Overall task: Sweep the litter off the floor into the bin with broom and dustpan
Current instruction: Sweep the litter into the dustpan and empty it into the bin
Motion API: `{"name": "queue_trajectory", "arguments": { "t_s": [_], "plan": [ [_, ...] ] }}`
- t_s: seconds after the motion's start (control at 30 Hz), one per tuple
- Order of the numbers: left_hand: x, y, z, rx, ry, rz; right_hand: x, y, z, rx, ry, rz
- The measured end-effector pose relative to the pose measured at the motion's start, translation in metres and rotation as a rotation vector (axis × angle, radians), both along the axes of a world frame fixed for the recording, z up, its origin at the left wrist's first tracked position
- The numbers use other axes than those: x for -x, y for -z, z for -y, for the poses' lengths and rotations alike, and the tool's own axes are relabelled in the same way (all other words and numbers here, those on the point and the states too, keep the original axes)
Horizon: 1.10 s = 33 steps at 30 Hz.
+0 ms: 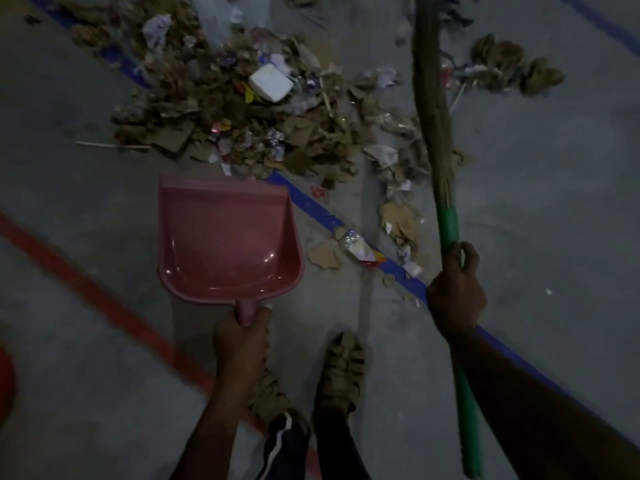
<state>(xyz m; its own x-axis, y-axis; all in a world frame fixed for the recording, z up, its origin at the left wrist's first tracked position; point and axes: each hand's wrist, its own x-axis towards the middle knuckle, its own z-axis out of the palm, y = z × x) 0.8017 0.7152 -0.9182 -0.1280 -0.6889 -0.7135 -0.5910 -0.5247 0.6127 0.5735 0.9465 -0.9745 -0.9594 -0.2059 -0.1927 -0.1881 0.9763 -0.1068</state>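
Note:
A pink dustpan [225,237] lies low over the grey floor, its mouth facing a big litter pile [249,116] of cardboard scraps, wrappers and a white foam block [270,83]. My left hand [242,344] grips the dustpan's short handle. My right hand [455,292] grips the green handle of a grass broom [429,98], whose bristles reach up past the right side of the pile. Nothing lies inside the dustpan.
Loose scraps and a wrapper [360,247] lie along a blue floor line [311,202] between pan and broom. A red line [104,299] crosses at left, and a red object [5,379] shows at the left edge. My sandalled feet [341,368] stand below. More clumps [519,67] lie far right.

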Motion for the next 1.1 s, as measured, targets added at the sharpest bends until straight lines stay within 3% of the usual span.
{"name": "queue_trajectory", "arguments": {
  "t_s": [0.23,0.4,0.6,0.73,0.93,1.1],
  "plan": [
    [0.018,0.012,-0.047,-0.056,0.087,-0.024,-0.029,0.017,-0.093,-0.002,0.252,0.313],
    [0.013,0.014,-0.068,-0.021,0.194,0.007,-0.070,0.043,-0.081,0.026,0.201,0.470],
    [-0.018,0.007,-0.054,-0.053,0.302,0.053,-0.106,0.034,-0.032,0.143,0.051,0.379],
    [-0.036,-0.002,-0.031,-0.036,0.337,0.040,-0.124,0.007,-0.029,0.177,0.047,0.202],
    [-0.060,-0.014,0.003,-0.033,0.441,0.006,-0.164,-0.015,-0.064,0.083,0.270,0.131],
    [-0.083,-0.013,0.028,-0.014,0.509,0.024,-0.213,-0.010,-0.082,0.011,0.612,0.295]
  ]
}}
